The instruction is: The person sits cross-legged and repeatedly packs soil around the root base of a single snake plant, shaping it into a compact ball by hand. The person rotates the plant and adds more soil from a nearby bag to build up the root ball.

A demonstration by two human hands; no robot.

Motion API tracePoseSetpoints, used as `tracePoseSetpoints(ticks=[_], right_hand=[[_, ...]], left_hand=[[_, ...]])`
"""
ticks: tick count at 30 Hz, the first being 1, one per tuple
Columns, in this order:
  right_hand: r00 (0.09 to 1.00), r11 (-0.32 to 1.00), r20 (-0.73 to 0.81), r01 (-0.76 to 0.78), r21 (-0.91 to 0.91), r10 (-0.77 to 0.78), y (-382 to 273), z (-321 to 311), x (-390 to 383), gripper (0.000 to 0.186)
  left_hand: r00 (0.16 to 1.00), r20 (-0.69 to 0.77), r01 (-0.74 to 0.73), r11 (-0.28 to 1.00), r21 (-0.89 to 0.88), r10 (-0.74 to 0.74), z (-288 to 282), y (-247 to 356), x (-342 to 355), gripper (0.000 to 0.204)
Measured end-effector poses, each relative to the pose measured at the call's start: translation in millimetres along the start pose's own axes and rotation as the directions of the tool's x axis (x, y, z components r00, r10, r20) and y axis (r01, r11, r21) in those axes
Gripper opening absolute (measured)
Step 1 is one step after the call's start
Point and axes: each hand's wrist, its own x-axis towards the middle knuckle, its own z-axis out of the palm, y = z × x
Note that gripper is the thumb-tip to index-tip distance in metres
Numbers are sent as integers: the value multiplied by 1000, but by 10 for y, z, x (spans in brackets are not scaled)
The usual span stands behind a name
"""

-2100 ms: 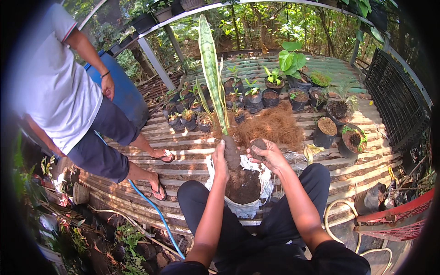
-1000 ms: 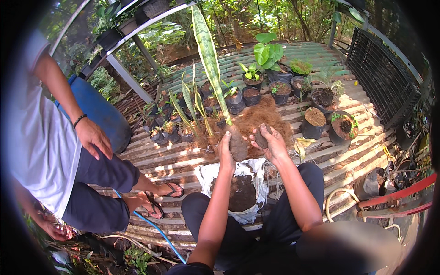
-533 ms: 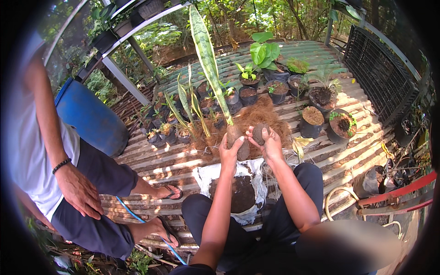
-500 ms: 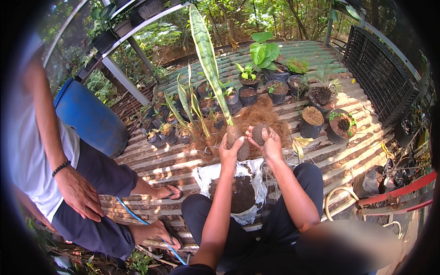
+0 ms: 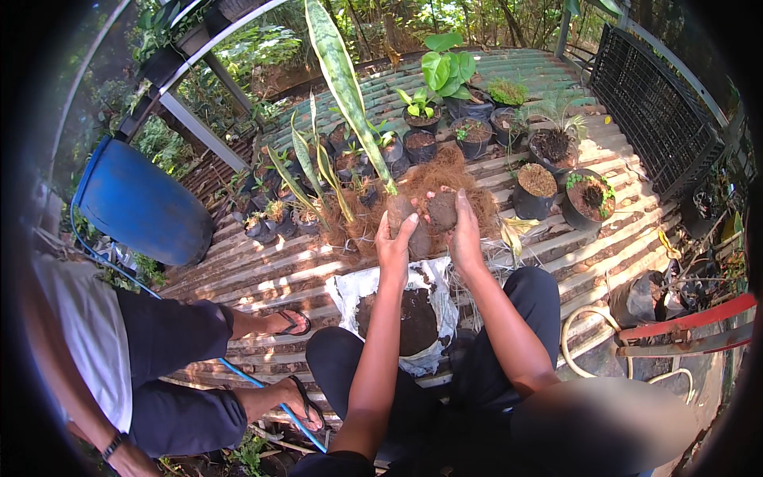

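Observation:
My left hand (image 5: pixel 393 245) is closed around the soil-packed base (image 5: pixel 403 213) of a tall snake plant leaf (image 5: pixel 348 95), which leans up and to the left. In my right hand (image 5: pixel 466 240) rests a dark clump of soil (image 5: pixel 442 212), cupped close beside that base. Below both hands, between my knees, stands a white sack (image 5: pixel 342 288) with its top rolled back and dark soil (image 5: pixel 409 324) inside. A heap of brown coconut fibre (image 5: pixel 469 183) lies just beyond my hands. Smaller snake plants (image 5: pixel 304 159) stand to its left.
Several potted plants (image 5: pixel 474 135) line the corrugated metal sheet (image 5: pixel 262 302). A black plastic crate (image 5: pixel 656 103) leans at the right, above a coiled hose (image 5: pixel 576 318). Another person (image 5: pixel 159 342) stands at my left, near a blue drum (image 5: pixel 147 203) and a blue hose (image 5: pixel 246 374).
My right hand has turned more upright, cupping the soil clump against its palm. The other person's arm has dropped lower. The view has shifted slightly.

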Motion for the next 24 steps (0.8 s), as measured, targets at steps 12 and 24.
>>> tracePoseSetpoints(ticks=[12,24], right_hand=[[779,536,349,617,-577,-521,147,90,-151,63],[944,954,325,153,-258,-63,68,-150,172,81]], left_hand=[[996,-22,-79,991,110,82,169,-174,93,41],[966,254,0,983,184,-47,-26,-241,27,64]])
